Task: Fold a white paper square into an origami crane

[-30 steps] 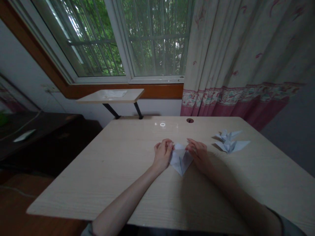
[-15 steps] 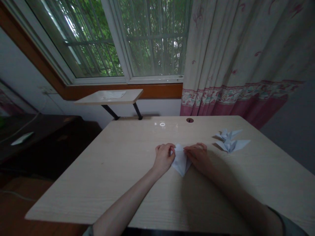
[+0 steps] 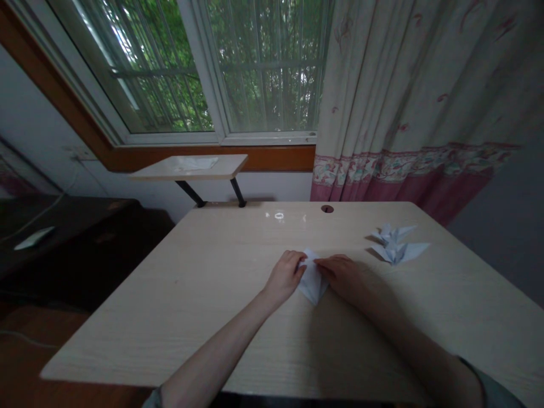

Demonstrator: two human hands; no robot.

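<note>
Head view: the left hand (image 3: 284, 277) and right hand (image 3: 342, 273) pinch narrowly at either side of a folded white paper (image 3: 313, 284) lying flat on the pale wood desk (image 3: 170, 317), an even hold that suits keeping its edges aligned.

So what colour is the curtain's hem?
The curtain's hem is pink below a floral band, best in the head view.

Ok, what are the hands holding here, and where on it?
The left hand and right hand hold the upper sides of a folded white paper piece.
</note>
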